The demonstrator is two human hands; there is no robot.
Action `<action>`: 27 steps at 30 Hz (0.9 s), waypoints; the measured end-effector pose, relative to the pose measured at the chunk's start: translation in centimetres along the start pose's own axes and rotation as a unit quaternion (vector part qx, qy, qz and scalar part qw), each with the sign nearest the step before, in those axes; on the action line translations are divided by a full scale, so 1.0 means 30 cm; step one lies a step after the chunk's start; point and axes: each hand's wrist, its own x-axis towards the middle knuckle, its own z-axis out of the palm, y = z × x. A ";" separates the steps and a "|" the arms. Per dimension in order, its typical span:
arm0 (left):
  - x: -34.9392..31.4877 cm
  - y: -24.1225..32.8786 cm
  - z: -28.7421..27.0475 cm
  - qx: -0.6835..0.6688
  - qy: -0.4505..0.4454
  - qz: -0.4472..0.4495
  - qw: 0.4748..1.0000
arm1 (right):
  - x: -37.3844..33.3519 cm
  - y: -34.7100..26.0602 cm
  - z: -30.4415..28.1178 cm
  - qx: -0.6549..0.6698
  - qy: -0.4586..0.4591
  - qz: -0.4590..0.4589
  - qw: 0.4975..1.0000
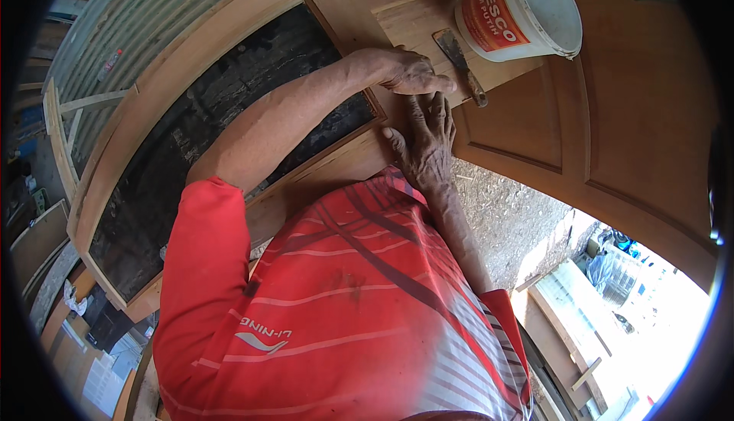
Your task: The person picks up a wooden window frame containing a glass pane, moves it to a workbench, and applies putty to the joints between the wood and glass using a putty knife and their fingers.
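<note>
I see my left hand (409, 71) and right hand (428, 134) pressed flat, gripping nothing, on the wooden door (535, 123) beside the putty knife (459, 61) and white bucket (527, 8)

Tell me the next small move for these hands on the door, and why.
Probably reach the left hand for the putty knife. Both hands rest bare on the wooden door, the right hand flat beside the left, and neither holds a tool. The knife lies just past the left fingers, next to the open white bucket.
</note>
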 end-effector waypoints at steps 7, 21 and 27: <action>-0.060 0.054 -0.030 0.001 -0.016 0.000 1.000 | -0.027 -0.010 -0.051 0.025 0.016 -0.028 0.999; -0.041 0.022 -0.003 -0.016 0.001 0.037 0.999 | -0.012 -0.010 -0.021 -0.002 -0.026 0.003 1.000; -0.031 0.007 0.005 -0.029 0.009 0.035 0.999 | 0.027 -0.031 -0.043 -0.021 -0.049 0.007 0.999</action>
